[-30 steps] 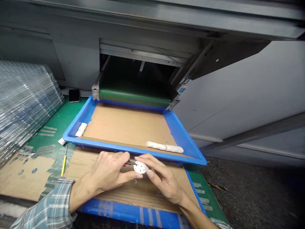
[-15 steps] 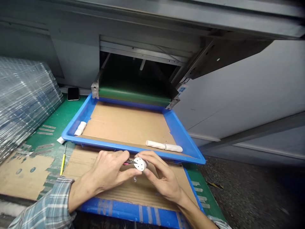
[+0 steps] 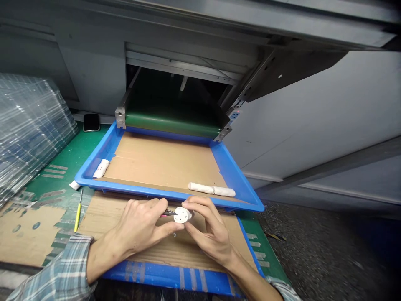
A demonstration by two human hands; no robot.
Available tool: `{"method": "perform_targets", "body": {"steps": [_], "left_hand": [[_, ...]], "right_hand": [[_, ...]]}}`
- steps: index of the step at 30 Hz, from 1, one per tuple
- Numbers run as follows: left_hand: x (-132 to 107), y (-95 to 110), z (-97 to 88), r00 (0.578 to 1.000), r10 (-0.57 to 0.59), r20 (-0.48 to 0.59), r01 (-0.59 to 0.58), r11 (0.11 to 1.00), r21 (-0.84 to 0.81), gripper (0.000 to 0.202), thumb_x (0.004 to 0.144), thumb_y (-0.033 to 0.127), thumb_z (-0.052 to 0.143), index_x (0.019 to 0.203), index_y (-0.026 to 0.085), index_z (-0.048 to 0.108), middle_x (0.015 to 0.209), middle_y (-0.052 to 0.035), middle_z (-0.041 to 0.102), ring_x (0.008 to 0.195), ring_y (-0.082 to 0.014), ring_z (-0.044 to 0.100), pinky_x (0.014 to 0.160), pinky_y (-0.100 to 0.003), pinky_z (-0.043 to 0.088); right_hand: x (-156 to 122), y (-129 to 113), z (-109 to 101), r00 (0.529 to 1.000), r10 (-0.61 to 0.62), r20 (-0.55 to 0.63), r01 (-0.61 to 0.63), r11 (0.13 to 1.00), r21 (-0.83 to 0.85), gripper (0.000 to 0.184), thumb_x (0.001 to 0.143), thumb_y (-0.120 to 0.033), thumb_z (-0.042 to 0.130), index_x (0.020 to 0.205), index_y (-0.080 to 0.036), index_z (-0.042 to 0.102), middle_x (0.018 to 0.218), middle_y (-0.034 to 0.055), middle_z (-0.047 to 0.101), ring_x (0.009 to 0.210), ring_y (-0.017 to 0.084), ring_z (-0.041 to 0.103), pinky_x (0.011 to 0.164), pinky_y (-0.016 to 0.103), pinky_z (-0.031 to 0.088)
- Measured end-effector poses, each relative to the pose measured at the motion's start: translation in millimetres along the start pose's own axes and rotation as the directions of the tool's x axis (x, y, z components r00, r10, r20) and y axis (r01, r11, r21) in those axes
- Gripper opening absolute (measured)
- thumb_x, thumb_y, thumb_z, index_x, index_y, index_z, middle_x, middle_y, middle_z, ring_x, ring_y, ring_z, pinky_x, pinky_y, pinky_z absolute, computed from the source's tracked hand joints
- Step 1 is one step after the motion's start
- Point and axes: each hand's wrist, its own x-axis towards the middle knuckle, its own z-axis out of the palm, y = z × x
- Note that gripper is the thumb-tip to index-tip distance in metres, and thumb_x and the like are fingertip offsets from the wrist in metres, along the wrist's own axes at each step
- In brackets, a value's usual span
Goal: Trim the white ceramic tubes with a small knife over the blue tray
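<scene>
My right hand pinches a small white cylindrical piece between thumb and fingers, its round face with several small dark holes turned toward me. In my left hand are small dark-jawed pliers with a bit of pinkish-red handle showing; most of them is hidden by the fingers. The plier tips touch the holed face, and my left thumb presses against its lower edge. Both hands are above the cardboard sheet, in front of the blue tray.
A blue tray lined with cardboard holds white rolls at front right and another roll at left. Behind it is a green conveyor belt. At left are a yellow-handled tool, a phone and a clear plastic stack.
The view has shifted slightly, so everything sits a little further left. The hands keep their grip on the white piece and the pliers, with hardly any movement between them.
</scene>
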Motion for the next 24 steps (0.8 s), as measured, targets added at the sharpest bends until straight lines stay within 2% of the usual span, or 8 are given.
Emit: {"method": "perform_targets", "body": {"steps": [12, 20, 24], "left_hand": [[-0.8, 0.3, 1.5, 1.000, -0.002, 0.015, 0.002, 0.999, -0.039, 0.054, 0.114, 0.063, 0.031, 0.083, 0.023, 0.049, 0.068, 0.0024, 0.066, 0.053, -0.0158, 0.062, 0.051, -0.030, 0.029], [0.4, 5.6, -0.5, 0.998, -0.004, 0.064, 0.012, 0.990, -0.138, 0.051, 0.116, 0.056, 0.034, 0.079, 0.023, 0.049, 0.066, 0.0028, 0.066, 0.051, -0.0147, 0.059, 0.052, -0.029, 0.031], [-0.5, 6.5, -0.8, 0.997, -0.018, 0.075, 0.031, 0.982, -0.185, 0.047, 0.116, 0.051, 0.037, 0.082, 0.022, 0.053, 0.070, 0.0017, 0.069, 0.055, -0.0146, 0.062, 0.053, -0.028, 0.034]], "right_hand": [[0.4, 1.1, 3.0, 0.993, -0.105, -0.044, 0.098, 0.985, -0.139, 0.040, 0.101, -0.010, 0.068, 0.137, -0.025, 0.060, 0.110, 0.0086, 0.066, 0.097, 0.024, 0.069, 0.084, 0.038, 0.064], [-2.5, 0.4, 6.6, 0.990, -0.110, -0.085, 0.096, 0.983, -0.154, 0.045, 0.097, -0.005, 0.067, 0.136, -0.025, 0.059, 0.108, 0.0083, 0.066, 0.092, 0.024, 0.068, 0.081, 0.040, 0.064], [-1.6, -0.6, 6.8, 0.991, -0.099, -0.093, 0.085, 0.985, -0.148, 0.045, 0.097, -0.006, 0.067, 0.137, -0.027, 0.060, 0.108, 0.0083, 0.068, 0.092, 0.025, 0.070, 0.080, 0.041, 0.065]]}}
